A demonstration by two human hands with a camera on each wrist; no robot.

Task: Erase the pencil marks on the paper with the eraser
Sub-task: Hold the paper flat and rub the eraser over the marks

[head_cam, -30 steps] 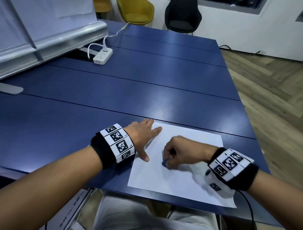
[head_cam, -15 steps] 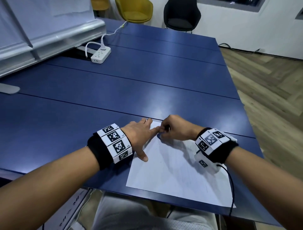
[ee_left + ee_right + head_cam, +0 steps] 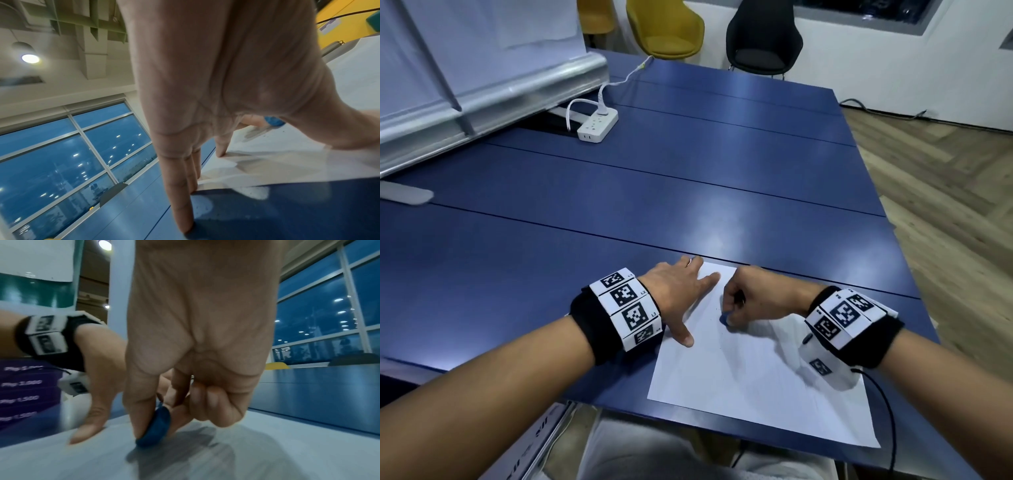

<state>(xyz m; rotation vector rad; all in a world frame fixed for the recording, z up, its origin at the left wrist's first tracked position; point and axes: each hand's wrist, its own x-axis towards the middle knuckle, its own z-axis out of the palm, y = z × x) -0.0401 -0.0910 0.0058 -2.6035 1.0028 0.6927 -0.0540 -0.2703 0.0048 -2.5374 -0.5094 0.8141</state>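
Dim cool indoor light, table (image 3: 688, 192) glare, right wrist view blurred, edges warped

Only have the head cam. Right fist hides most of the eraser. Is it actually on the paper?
Observer: Yes. In the right wrist view the blue eraser stands edge-down on the paper, with its shadow directly under it.
Operator: What's the grip?
Observer: The right hand pinches it between thumb and a fingertip. The other fingers are curled in.
Operator: Left hand pinning the sheet?
Observer: The left wrist view shows the left hand with fingers straight. Its index fingertip presses the paper, and the outermost finger sits on the bare table.
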